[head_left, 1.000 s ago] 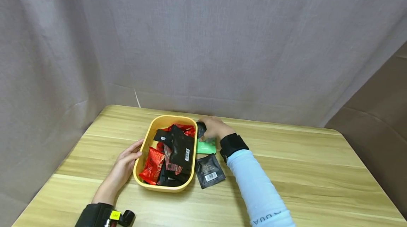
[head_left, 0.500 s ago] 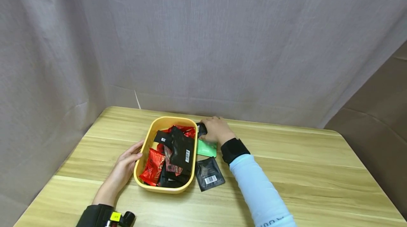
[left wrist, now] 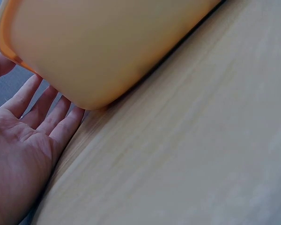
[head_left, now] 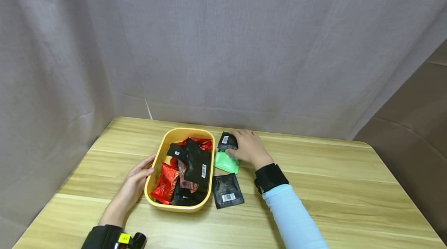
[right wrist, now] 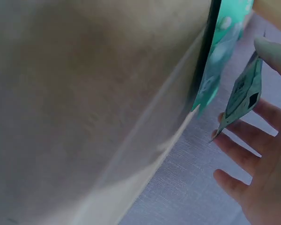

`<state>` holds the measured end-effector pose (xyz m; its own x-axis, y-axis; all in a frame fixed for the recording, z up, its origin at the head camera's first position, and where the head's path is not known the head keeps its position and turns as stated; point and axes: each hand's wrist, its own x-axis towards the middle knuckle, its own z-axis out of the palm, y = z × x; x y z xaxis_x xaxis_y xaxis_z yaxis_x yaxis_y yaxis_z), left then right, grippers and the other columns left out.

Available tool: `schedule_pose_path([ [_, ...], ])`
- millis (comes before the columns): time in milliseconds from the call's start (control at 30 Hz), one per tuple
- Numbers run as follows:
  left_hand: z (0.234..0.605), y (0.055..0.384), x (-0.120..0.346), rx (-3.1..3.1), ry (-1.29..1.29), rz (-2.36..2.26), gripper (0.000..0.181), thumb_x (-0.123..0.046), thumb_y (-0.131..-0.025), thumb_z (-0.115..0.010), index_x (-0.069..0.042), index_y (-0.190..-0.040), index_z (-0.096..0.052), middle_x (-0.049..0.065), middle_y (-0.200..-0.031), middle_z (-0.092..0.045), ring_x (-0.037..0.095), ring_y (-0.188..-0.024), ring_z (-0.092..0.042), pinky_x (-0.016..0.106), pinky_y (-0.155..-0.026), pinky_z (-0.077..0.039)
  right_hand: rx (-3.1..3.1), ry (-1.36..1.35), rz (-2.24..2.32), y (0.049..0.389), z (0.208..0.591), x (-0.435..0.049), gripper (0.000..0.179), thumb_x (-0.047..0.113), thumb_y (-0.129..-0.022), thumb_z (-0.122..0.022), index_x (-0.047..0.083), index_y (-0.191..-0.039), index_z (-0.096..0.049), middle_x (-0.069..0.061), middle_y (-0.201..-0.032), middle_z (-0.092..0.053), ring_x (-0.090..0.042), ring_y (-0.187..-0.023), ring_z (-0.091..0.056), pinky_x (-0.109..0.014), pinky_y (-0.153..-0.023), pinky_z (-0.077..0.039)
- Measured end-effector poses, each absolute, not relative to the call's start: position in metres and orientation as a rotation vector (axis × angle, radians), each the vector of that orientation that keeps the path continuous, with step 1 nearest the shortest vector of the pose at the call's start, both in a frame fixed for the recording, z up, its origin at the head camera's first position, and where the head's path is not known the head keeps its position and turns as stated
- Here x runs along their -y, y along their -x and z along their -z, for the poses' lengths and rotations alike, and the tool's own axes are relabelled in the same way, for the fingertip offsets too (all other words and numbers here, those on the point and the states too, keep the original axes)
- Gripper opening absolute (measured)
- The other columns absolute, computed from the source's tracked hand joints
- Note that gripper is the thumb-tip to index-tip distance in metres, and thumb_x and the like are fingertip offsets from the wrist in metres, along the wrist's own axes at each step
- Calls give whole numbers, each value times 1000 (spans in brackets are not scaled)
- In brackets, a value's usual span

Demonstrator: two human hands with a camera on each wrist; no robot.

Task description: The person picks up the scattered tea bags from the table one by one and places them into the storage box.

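Note:
A yellow plastic basket [head_left: 185, 208] holds red and black foil packets. My left hand [head_left: 134, 179] rests against its left side with fingers extended; in the left wrist view those fingers touch the basket's wall [left wrist: 107, 51] near its lower corner. Beyond the basket's right side, my right hand [head_left: 252, 149] pinches a small black packet [head_left: 225, 140] between thumb and fingers. That packet [right wrist: 246, 91] appears edge-on in the right wrist view, raised off the table. Just below the hand lies a green packet [head_left: 225, 163], partly covered by the thumb.
Another black packet [head_left: 227, 191] with a white barcode label lies flat at the basket's right side. Everything stands on a light wooden table [head_left: 331, 187], with a grey curtain [head_left: 223, 47] hanging behind its far edge.
My right hand has shifted right, drawing the black packet away from the basket's side, so its barcode now shows. The green packet has turned slightly. My left hand keeps its place on the basket.

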<state>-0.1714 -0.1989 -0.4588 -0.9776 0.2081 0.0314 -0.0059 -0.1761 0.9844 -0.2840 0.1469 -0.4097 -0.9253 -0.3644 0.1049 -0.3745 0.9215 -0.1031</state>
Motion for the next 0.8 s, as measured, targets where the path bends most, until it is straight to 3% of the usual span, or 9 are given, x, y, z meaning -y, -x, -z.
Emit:
schedule_pose_path([
  [233,456,170,201,-1918,-243,-2293,58,-10,-97,-38,8,-147,-16,-16,-125,-45,-8,-113,-49,7,-90,-45,2852,-581,-343,260,407,-143,72,56,-78,-62,12,-134,-51,-15,-128,-61,-33,-118,-52,-53,-102,-43],
  [800,457,169,203,-1900,-275,-2305,58,-9,-97,-38,9,-147,-15,-18,-123,-48,-7,-113,-50,8,-91,-45,2650,-550,-472,216,389,-129,70,51,-77,-67,14,-133,-49,-10,-125,-61,-27,-114,-54,-49,-98,-46],
])
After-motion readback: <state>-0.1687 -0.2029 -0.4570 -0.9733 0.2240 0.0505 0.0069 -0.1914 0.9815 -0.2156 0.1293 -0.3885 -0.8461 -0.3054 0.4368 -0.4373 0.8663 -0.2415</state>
